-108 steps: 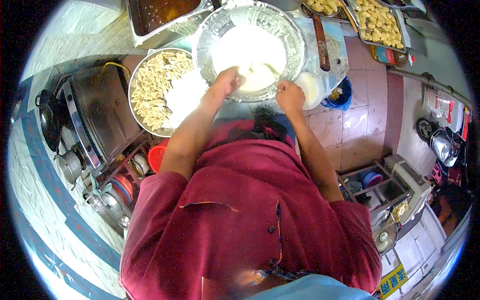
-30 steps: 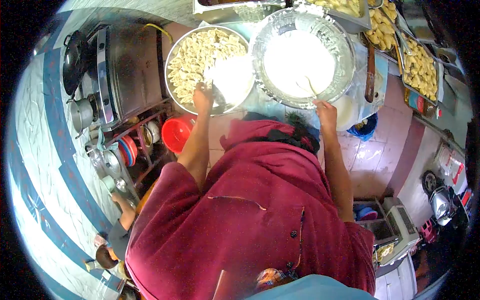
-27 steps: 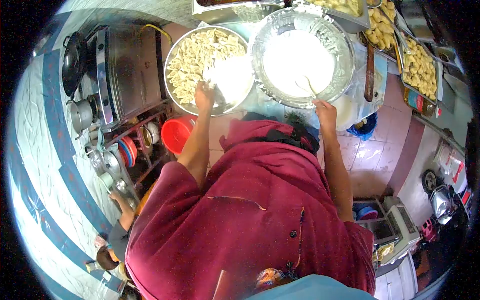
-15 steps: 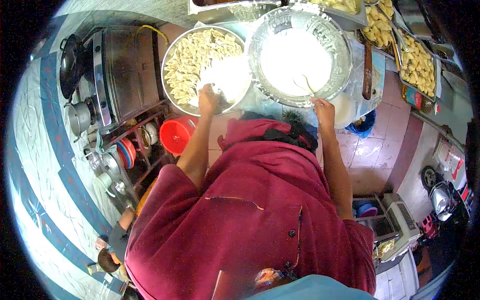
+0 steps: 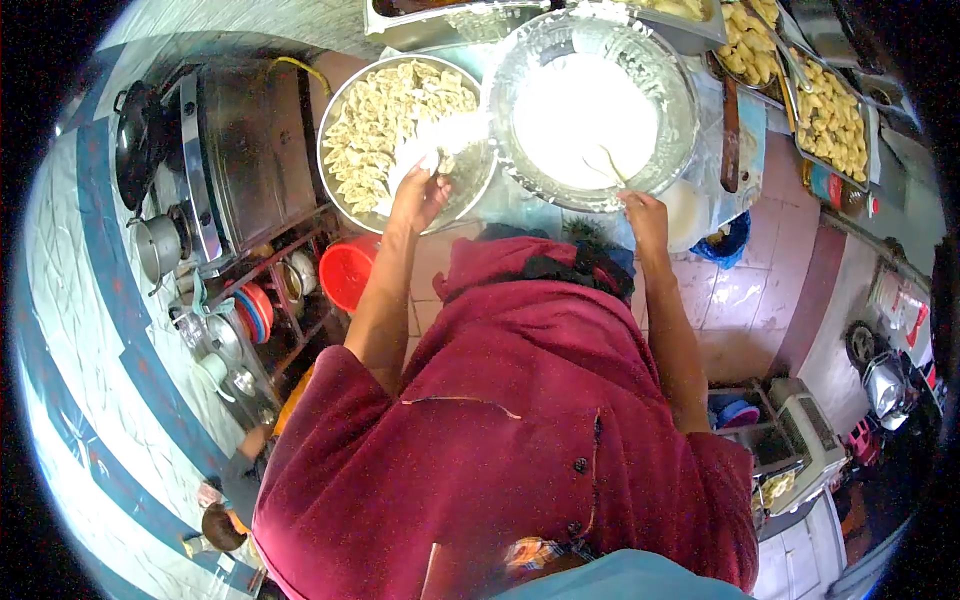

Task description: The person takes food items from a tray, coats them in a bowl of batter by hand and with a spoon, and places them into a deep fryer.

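My left hand (image 5: pixel 418 203) is over the near part of a round metal tray (image 5: pixel 474 197), palm turned up and fingers curled around something pale that I cannot make out. Many small folded dough pieces (image 5: pixel 372 122) cover the tray's left and far parts; glare whitens its right side. To the right stands a large metal bowl (image 5: pixel 680 120) smeared with white batter, whose bright white contents (image 5: pixel 580 110) are overexposed. At the bowl's near rim, my right hand (image 5: pixel 645 215) pinches the end of a thin spoon (image 5: pixel 604 165) that dips into the bowl.
A knife or cleaver handle (image 5: pixel 730 140) lies right of the bowl, near trays of yellow pieces (image 5: pixel 831 120). Below the table edge are a blue-lined bin (image 5: pixel 727 243) and a red basin (image 5: pixel 346 272). A stove (image 5: pixel 255 145) stands left. Another person (image 5: pixel 225 520) is at lower left.
From the bowl, my left hand moved left to the tray, and its palm has since turned upward. My right hand now holds the spoon at the rim. The view has shifted; another person has appeared.
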Available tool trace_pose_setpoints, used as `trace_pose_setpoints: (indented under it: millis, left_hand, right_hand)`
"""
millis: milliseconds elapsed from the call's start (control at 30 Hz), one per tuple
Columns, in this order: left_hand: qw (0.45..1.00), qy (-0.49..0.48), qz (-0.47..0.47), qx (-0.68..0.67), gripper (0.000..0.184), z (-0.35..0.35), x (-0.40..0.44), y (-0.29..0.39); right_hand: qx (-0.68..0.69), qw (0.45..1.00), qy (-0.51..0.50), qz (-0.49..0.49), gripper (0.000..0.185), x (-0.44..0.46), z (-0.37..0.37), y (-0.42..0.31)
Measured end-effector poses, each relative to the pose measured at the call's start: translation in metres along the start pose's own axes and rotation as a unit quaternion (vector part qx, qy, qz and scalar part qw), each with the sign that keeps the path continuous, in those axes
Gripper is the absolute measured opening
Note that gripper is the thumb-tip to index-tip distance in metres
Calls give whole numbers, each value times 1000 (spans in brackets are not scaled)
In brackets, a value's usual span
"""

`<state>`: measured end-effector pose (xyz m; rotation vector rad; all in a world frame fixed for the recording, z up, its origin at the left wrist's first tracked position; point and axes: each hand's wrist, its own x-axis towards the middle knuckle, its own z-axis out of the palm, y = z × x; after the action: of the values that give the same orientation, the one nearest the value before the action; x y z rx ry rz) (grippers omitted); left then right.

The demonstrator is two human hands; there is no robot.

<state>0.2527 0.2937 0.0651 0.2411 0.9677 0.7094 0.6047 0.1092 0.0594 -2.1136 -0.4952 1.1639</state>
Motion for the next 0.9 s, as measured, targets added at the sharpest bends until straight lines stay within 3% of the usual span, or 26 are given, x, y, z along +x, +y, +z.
trace_pose_setpoints:
  millis: [100,167,267,333,500,600,733,833,900]
  left_hand:
    - [991,-122,-43,-35,32,20,8,-7]
    - [993,-99,-42,58,34,53,15,-10]
    - [984,-71,-25,159,36,99,26,-29]
    - [978,-86,-34,185,36,112,40,-42]
    - [883,-78,-31,462,44,128,82,-82]
    - [815,-98,33,570,46,146,89,-100]
    - [666,-74,169,722,46,140,97,-119]
    - [635,-70,126,759,44,143,96,-123]
    - [637,-73,123,757,42,143,94,-125]
  right_hand:
    - [-52,998,15,-16,24,6,-1,1]
    - [-102,993,32,-52,23,4,-2,-2]
    - [-238,950,135,-153,23,5,-5,4]
    - [-289,935,154,-136,23,-3,-12,-11]
    - [-337,921,173,-90,21,-13,-24,-41]
    - [-370,910,180,-56,21,-8,-23,-42]
    - [-356,918,162,-67,22,-1,-11,-34]
    - [-308,930,148,-139,21,-4,2,-36]
    - [-311,935,134,-106,21,-10,7,-46]
